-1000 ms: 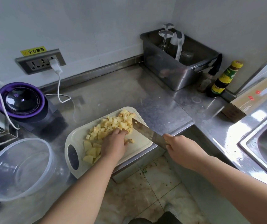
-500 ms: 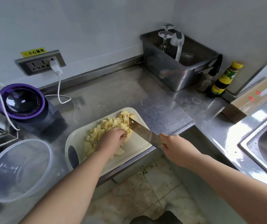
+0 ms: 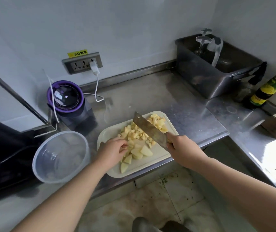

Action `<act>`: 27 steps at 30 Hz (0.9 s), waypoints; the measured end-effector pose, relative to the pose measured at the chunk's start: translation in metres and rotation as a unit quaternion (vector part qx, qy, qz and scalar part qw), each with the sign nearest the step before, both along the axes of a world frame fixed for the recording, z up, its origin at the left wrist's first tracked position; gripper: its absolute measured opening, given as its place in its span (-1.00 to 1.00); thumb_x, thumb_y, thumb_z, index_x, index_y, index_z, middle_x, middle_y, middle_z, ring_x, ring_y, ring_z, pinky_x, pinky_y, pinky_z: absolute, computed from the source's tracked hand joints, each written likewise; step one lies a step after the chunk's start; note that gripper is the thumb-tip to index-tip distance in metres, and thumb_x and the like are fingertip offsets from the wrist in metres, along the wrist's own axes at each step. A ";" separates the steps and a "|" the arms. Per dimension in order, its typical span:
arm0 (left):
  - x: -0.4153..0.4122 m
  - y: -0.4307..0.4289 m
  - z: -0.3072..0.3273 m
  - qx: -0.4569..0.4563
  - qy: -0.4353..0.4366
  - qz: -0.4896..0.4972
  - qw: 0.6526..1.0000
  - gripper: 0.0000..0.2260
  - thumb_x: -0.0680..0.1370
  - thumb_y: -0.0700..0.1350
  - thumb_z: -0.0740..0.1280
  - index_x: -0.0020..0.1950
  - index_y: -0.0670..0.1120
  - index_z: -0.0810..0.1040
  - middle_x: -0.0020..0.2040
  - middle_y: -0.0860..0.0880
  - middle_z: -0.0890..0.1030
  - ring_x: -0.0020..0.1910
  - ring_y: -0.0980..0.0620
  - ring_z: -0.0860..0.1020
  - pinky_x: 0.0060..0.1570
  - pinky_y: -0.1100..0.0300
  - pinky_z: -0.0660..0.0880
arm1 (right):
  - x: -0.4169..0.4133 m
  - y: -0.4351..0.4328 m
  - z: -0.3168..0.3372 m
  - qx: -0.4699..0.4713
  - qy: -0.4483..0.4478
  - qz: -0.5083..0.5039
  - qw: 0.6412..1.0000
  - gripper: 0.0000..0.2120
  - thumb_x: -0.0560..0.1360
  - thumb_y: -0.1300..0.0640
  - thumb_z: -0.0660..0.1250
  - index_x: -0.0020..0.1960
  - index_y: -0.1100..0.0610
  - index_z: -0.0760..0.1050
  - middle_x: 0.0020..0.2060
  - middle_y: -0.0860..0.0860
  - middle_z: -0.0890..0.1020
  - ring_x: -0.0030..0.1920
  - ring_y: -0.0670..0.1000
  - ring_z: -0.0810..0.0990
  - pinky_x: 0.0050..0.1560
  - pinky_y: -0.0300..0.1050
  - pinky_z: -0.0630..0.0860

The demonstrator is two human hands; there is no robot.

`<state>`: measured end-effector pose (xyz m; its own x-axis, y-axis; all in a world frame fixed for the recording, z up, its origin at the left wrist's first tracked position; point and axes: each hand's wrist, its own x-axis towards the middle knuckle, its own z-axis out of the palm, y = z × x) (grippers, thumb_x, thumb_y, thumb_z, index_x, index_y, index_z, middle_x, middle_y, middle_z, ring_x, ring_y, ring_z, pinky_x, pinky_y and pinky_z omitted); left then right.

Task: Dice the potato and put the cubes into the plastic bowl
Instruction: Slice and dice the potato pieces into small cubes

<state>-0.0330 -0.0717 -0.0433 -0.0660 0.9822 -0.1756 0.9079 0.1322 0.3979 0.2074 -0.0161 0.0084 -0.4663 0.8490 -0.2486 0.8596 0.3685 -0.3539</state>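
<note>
A steel counter (image 3: 150, 97) runs along the wall and turns toward the near right. A deep metal tub (image 3: 205, 77) stands at its far right corner, holding upturned glasses. The clear plastic bowl (image 3: 58, 158) sits at the near left, just beside the left end of the white cutting board (image 3: 142, 166), with no potato visible in it. Farther back on the left stands a dark appliance with a purple rim (image 3: 65, 97).

The board lies at the counter's near edge, its near side overhanging a little. The right hand (image 3: 184, 149) is wrapped tight around the handle of a cleaver (image 3: 148, 129), whose broad blade slants up and to the far left, lifted above the pile. The left hand (image 3: 112, 151) lies on the left part of the board, fingers curled, thumb and fingertips pinching at the left end of the larger potato chunks (image 3: 142, 151).

Those chunks lie on the near half of the board. The diced potato cubes (image 3: 139, 133) are heaped on the far half, on both sides of the blade.

A dark sauce bottle (image 3: 267, 91) with a yellow cap stands right of the tub. On the far wall a socket strip (image 3: 82, 63) carries a white plug (image 3: 94, 68), its cable trailing down to the counter.
</note>
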 end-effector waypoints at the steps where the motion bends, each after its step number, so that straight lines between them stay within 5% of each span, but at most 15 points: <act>1: 0.005 0.002 0.000 0.004 0.003 0.000 1.000 -0.77 0.56 -0.01 0.32 0.21 0.04 0.58 0.17 0.13 0.54 0.15 0.07 0.50 0.12 0.05 0.47 | -0.001 -0.001 -0.001 0.000 0.001 -0.001 1.000 -0.88 0.62 0.18 0.06 -0.09 0.05 0.25 -0.36 0.01 0.41 -0.34 0.09 0.43 -0.41 -0.10 0.27; 5: 0.034 0.016 -0.002 0.013 0.031 -0.047 0.998 -0.69 0.57 0.06 0.29 0.30 0.06 0.51 0.26 0.09 0.50 0.23 0.03 0.44 0.18 0.13 0.40 | -0.002 -0.004 0.000 -0.002 -0.001 -0.006 1.000 -0.90 0.62 0.16 0.07 -0.07 0.05 0.27 -0.33 0.04 0.46 -0.33 0.09 0.45 -0.40 -0.09 0.29; 11: 0.070 0.037 -0.013 -0.027 0.218 -0.132 0.967 -0.68 0.61 0.01 0.22 0.37 0.01 0.41 0.29 -0.05 0.52 0.30 -0.06 0.43 0.30 0.04 0.27 | 0.008 -0.011 0.008 -0.007 -0.003 -0.029 1.000 -0.89 0.62 0.17 0.10 -0.08 0.06 0.24 -0.32 0.06 0.44 -0.35 0.08 0.38 -0.38 -0.07 0.28; 18: 0.048 0.036 -0.002 0.013 0.023 -0.045 0.999 -0.85 0.57 -0.03 0.29 0.06 0.11 0.63 0.08 0.12 0.63 0.10 0.05 0.52 0.12 0.16 0.43 | 0.014 -0.008 0.010 -0.014 -0.001 -0.042 0.999 -0.92 0.63 0.18 0.10 -0.04 0.05 0.26 -0.29 0.06 0.48 -0.32 0.08 0.43 -0.39 -0.10 0.30; 22: 0.013 0.034 0.011 -0.111 -0.106 0.053 0.987 -0.84 0.56 0.00 0.31 0.08 0.06 0.63 -0.01 0.10 0.63 0.00 0.05 0.58 0.10 0.05 0.53 | 0.007 -0.005 0.008 -0.016 0.005 -0.025 1.000 -0.92 0.63 0.18 0.08 -0.03 0.04 0.26 -0.29 0.06 0.49 -0.33 0.08 0.44 -0.37 -0.08 0.33; 27: -0.013 0.022 0.001 -0.126 -0.086 0.112 0.982 -0.70 0.54 -0.04 0.34 0.28 0.05 0.53 0.15 0.05 0.58 0.09 0.01 0.56 0.11 0.03 0.55 | -0.005 -0.004 0.003 -0.011 0.005 0.007 1.000 -0.93 0.64 0.16 0.08 0.00 0.02 0.29 -0.32 0.00 0.47 -0.33 0.05 0.47 -0.39 -0.11 0.32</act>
<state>-0.0458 -0.0496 -0.0420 -0.2228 0.8702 -0.4394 0.7671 0.4346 0.4719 0.2022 -0.0204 0.0111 -0.4799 0.8370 -0.2629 0.8513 0.3718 -0.3701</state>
